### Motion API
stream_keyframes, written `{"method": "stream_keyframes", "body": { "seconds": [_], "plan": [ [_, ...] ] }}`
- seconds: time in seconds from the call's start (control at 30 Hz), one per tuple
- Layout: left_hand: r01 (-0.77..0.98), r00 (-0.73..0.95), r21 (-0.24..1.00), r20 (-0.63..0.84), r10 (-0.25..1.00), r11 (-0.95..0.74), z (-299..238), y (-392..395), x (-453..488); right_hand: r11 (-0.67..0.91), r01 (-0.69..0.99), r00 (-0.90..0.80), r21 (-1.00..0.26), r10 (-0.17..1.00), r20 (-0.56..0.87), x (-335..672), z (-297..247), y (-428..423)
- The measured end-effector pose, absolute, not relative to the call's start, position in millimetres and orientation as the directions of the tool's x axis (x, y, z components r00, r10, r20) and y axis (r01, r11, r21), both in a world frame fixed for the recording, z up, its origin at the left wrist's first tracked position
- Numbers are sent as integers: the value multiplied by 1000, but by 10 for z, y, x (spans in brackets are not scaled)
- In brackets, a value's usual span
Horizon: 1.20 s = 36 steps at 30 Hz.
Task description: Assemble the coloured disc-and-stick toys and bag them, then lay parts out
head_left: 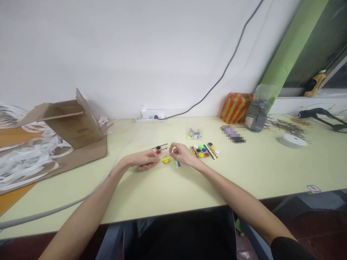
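Both my hands meet at the middle of the pale yellow table (pixel 162 195). My left hand (pixel 143 159) is closed, pinching a small yellow disc with a yellow stick (pixel 165 159). My right hand (pixel 182 154) is closed too, pinching the other end of that yellow piece and holding a few thin sticks, green, white and blue (pixel 176 163). Just behind my hands lie a black disc with stick (pixel 159 147) and a red disc with stick (pixel 159 151). To the right sits a cluster of coloured discs and sticks (pixel 204 150).
An open cardboard box (pixel 71 122) and white strips (pixel 27 159) lie at the left. A power strip (pixel 150 116) with a grey cable sits by the wall. A small bag of parts (pixel 194 134), striped bag (pixel 235 107), plastic bag (pixel 257 112), tape roll (pixel 294 140).
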State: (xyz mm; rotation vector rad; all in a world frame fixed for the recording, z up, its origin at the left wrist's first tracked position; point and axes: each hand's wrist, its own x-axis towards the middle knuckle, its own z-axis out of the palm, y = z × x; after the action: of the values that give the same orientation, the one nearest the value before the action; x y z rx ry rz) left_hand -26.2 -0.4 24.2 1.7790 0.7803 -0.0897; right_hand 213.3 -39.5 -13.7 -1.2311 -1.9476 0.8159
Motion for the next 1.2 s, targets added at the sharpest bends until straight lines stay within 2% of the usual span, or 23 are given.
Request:
{"method": "stream_keyframes", "body": {
  "seconds": [0.17,0.23,0.33,0.43,0.8,1.07,1.13,1.2],
  "plan": [
    [498,770,860,-378,514,-114,348,-2,-337,376,445,-297,-812,918,262,2134,-68,-399],
    [535,754,839,-422,503,-97,354,25,-391,394,538,-260,-746,919,298,2132,-52,-431],
    [615,710,785,-510,485,-75,323,88,-478,378,725,-195,-576,914,355,2138,-30,-490],
    [675,663,733,-550,508,-86,288,144,-542,365,803,-178,-472,902,395,2154,8,-527],
    [671,662,726,-497,561,-150,306,121,-500,315,844,-128,-434,904,407,2201,92,-503],
    [701,588,679,-377,716,-218,406,143,-611,288,850,-96,-441,909,406,2257,156,-488],
    [695,569,678,-316,759,-240,400,161,-601,280,856,-99,-435,914,394,2309,167,-453],
    [674,556,673,-193,808,-303,379,169,-555,289,861,-137,-420,925,355,2374,165,-405]
  ]
}}
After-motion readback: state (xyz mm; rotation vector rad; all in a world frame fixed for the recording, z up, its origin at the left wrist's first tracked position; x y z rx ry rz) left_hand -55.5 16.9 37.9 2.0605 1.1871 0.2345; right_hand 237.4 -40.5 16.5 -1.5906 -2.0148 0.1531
